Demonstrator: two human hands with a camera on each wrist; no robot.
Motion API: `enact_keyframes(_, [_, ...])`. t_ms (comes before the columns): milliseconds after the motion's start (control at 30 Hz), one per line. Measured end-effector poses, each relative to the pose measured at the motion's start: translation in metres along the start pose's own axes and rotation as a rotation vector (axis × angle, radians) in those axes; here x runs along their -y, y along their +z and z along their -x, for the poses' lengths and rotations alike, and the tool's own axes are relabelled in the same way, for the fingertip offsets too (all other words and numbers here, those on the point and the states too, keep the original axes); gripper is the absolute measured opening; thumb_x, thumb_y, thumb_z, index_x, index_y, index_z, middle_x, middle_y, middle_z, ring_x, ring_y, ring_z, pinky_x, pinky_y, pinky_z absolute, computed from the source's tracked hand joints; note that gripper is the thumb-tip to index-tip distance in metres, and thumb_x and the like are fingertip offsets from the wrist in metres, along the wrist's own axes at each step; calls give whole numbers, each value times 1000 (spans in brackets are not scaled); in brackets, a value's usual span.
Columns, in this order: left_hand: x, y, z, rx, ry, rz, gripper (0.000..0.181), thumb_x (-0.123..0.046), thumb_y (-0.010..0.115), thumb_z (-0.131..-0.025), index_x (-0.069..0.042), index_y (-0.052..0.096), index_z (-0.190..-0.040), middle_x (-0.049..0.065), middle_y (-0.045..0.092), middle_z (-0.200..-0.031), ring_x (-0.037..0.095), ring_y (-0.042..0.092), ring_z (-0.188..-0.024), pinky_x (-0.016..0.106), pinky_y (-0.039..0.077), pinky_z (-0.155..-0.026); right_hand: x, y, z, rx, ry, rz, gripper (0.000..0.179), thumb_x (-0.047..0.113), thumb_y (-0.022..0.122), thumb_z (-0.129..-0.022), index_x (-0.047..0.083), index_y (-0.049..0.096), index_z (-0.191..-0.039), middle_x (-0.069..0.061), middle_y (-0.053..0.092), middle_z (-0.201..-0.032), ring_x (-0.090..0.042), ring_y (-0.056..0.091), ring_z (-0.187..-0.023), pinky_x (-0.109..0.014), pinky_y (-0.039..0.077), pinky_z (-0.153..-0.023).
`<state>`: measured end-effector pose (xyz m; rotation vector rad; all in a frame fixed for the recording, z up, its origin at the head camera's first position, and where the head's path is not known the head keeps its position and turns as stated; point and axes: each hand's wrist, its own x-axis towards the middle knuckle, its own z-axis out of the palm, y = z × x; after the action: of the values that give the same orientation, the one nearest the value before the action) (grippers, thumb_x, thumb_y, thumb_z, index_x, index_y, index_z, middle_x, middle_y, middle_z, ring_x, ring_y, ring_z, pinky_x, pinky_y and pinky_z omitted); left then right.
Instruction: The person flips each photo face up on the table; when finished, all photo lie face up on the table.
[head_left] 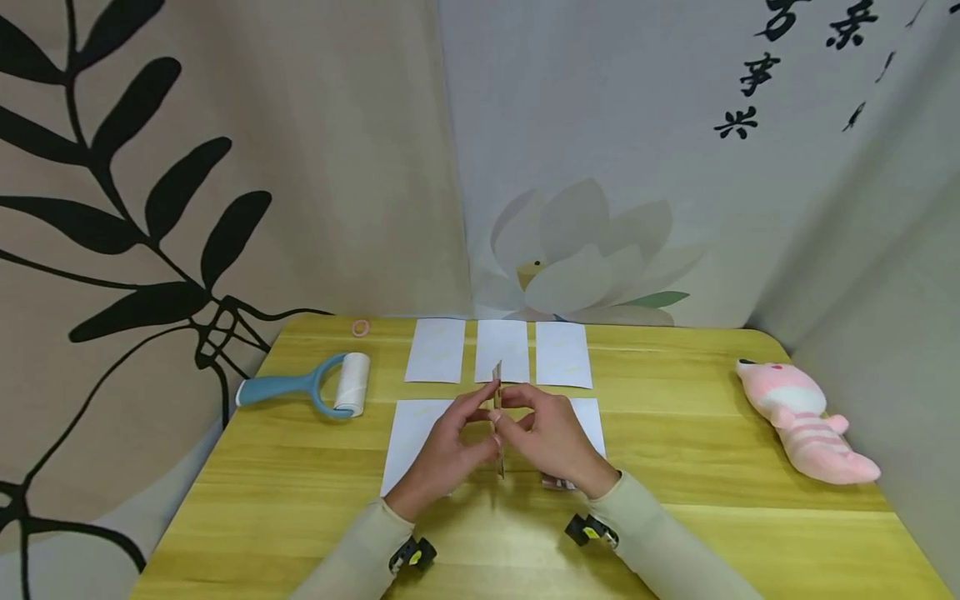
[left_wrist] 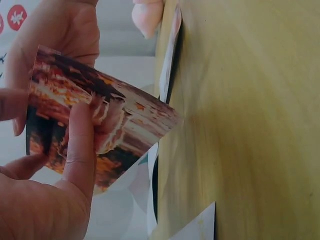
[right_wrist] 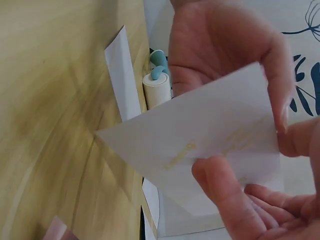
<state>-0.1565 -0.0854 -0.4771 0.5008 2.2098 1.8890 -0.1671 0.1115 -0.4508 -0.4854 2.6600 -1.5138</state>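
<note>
A photo print [head_left: 501, 465] stands edge-on between both hands over the table. Its picture side [left_wrist: 112, 135], in orange and dark brown, faces the left wrist camera. The white back [right_wrist: 200, 130] with pale yellow lettering fills the middle of the right wrist view. My left hand [head_left: 450, 446] pinches the print from the left, thumb laid across the picture. From the right, my right hand [head_left: 557, 429] grips it with its thumb on the white back. Beneath the hands lie a white card [head_left: 405, 433] at the left and another [head_left: 591, 417], partly covered, at the right.
Three white cards [head_left: 435, 350] line the table's back edge. Left of them are a blue-handled lint roller [head_left: 300, 387] and a small pink ring [head_left: 361, 328]. A pink plush toy [head_left: 806, 421] lies far right. A picture-side print [head_left: 557, 482] shows beside the right wrist.
</note>
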Motion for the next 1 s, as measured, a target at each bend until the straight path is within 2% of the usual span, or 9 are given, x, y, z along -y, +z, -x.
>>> enact_keyframes(133, [3, 2, -2, -28, 28, -48, 80, -17, 79, -96, -36, 40, -163, 3, 44, -159, 29, 56, -133, 28, 63, -82, 1, 0, 1, 4, 6, -29, 38, 27, 69, -102, 15, 68, -138, -8, 79, -118, -14, 77, -78, -27, 62, -67])
enact_keyframes(267, [4, 7, -3, -77, 26, -76, 80, -18, 83, -92, -38, 45, -159, 4, 47, -154, 26, 57, -127, 28, 63, -81, 2, 1, 1, 18, -7, -64, 35, 14, 64, -103, 11, 67, -138, -12, 80, -110, -11, 77, -74, -27, 61, -60])
enact_keyframes(367, [4, 9, -4, -99, 29, -94, 78, -20, 85, -92, -36, 46, -158, 5, 47, -154, 26, 58, -125, 28, 63, -80, 3, 0, 1, 1, -36, -38, 33, 8, 62, -102, 7, 70, -134, -14, 81, -105, -9, 76, -71, -27, 58, -53])
enact_keyframes(567, [3, 6, -5, -141, 2, -133, 68, -20, 79, -97, -26, 49, -157, 7, 50, -150, 28, 58, -127, 27, 62, -83, 5, -7, 1, -50, -57, 61, 35, 8, 64, -100, 2, 69, -134, -13, 82, -100, -5, 73, -64, -25, 51, -46])
enact_keyframes(733, [6, 1, -6, -199, -37, -167, 54, -16, 72, -101, -26, 55, -151, 6, 51, -150, 27, 59, -125, 36, 59, -90, 7, -12, 2, -56, -35, 73, 37, 11, 65, -101, -1, 67, -136, -14, 81, -99, -4, 70, -58, -25, 51, -46])
enact_keyframes(867, [13, -1, -5, -209, -92, -138, 51, -14, 70, -102, -26, 56, -149, 7, 51, -150, 29, 59, -127, 42, 58, -95, 8, -14, 5, -44, -24, 56, 38, 12, 65, -102, 0, 67, -138, -12, 81, -99, -4, 69, -57, -26, 52, -47])
enact_keyframes(1000, [18, -5, -3, -182, -138, -31, 51, -13, 69, -102, -21, 53, -150, 13, 53, -147, 34, 60, -127, 43, 59, -96, 10, -14, 8, -35, -36, 36, 39, 12, 64, -102, 0, 66, -139, -13, 81, -99, -7, 71, -58, -26, 52, -47])
